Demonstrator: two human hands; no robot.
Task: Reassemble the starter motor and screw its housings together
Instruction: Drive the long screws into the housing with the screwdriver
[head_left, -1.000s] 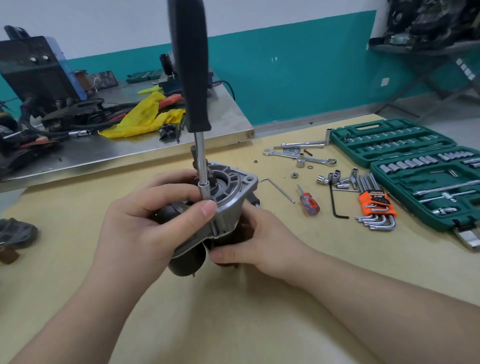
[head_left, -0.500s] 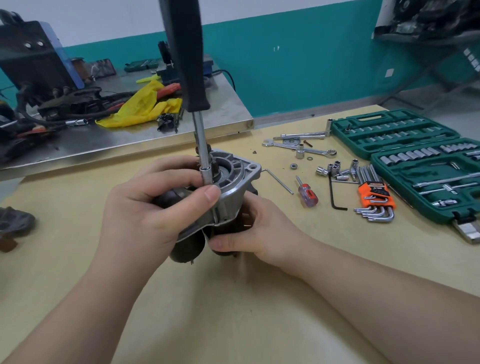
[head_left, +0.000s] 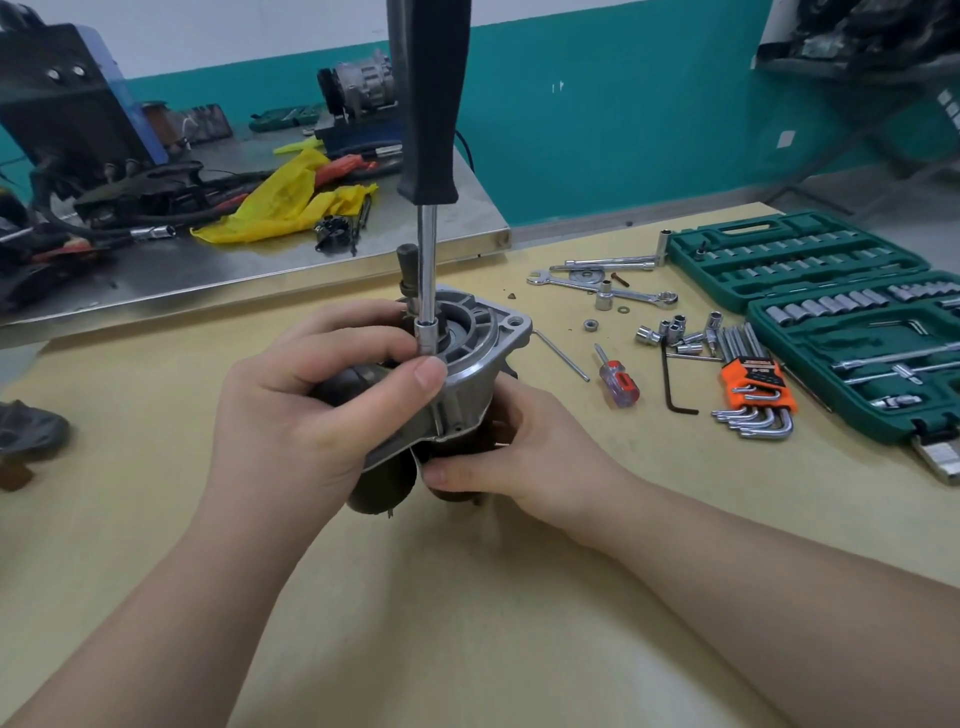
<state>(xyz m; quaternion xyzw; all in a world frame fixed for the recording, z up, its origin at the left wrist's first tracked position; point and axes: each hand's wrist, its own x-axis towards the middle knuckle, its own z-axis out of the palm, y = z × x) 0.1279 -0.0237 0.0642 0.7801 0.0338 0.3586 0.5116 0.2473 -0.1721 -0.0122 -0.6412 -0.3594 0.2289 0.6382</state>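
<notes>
The starter motor (head_left: 467, 364) stands on the yellow table, its silver aluminium housing on top and dark cylindrical bodies below. My left hand (head_left: 306, 415) grips its left side, thumb pressed against the housing rim. My right hand (head_left: 524, 447) holds the lower right of the motor, fingers curled under the dark body. A nut driver (head_left: 428, 156) with a black handle and chrome shaft stands upright on the housing, its socket tip seated just above my left thumb. Neither hand holds its handle.
A small red screwdriver (head_left: 618, 382), a black hex key (head_left: 672, 384), an orange hex key set (head_left: 753, 400), loose sockets (head_left: 675, 332), wrenches (head_left: 608, 291) and a green socket case (head_left: 831, 312) lie to the right. A steel bench (head_left: 260, 270) with clutter stands behind.
Both hands keep the same hold on the motor. The view has shifted slightly; the nut driver stays upright on the housing.
</notes>
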